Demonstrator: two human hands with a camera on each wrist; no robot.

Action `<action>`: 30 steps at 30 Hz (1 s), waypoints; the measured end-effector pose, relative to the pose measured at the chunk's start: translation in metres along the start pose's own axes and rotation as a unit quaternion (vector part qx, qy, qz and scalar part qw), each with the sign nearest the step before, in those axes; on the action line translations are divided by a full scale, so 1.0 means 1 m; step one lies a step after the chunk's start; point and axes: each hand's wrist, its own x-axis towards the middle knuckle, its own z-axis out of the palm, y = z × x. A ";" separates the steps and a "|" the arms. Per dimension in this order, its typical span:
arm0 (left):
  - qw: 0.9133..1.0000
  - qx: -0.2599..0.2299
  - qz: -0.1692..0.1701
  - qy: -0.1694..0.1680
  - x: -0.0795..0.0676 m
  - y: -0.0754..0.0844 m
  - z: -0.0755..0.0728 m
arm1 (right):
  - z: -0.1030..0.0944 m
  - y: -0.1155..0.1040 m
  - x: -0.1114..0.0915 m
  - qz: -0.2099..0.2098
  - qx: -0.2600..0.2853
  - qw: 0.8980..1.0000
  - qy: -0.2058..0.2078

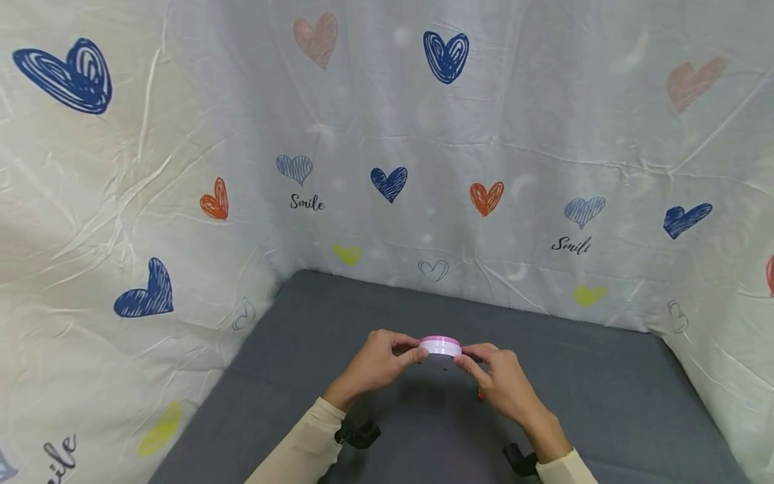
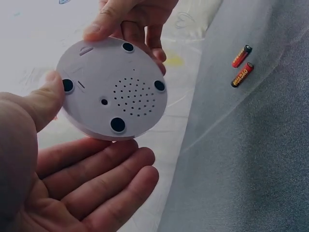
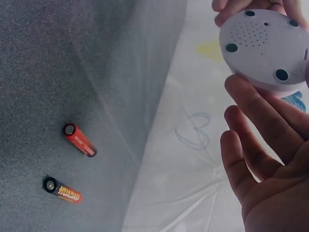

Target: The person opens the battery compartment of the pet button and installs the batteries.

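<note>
A round white device with a pink top is held up over the grey table between both hands. My left hand pinches its left side between thumb and fingers. On the right side my right hand grips it the same way. The left wrist view shows the device's underside, with dark round feet, a cluster of small holes, a screw hole and a slot. Lower fingers of the right hand are spread below the rim in the right wrist view.
Two red and black batteries, one beside the other, lie apart from the device on the grey table. White curtains printed with hearts surround the table at the back and sides.
</note>
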 end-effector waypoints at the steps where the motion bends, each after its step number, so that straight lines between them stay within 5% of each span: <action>1: 1.000 0.007 -0.005 0.003 0.000 0.000 0.000 | 0.001 0.000 0.000 0.002 -0.001 1.000 -0.001; 18: 0.998 0.026 -0.042 0.039 0.000 -0.004 0.003 | 0.010 0.002 0.004 0.032 0.024 0.999 -0.037; 30: 0.996 -0.037 -0.072 0.031 0.000 -0.019 0.015 | 0.015 0.009 0.003 0.076 0.048 0.992 -0.086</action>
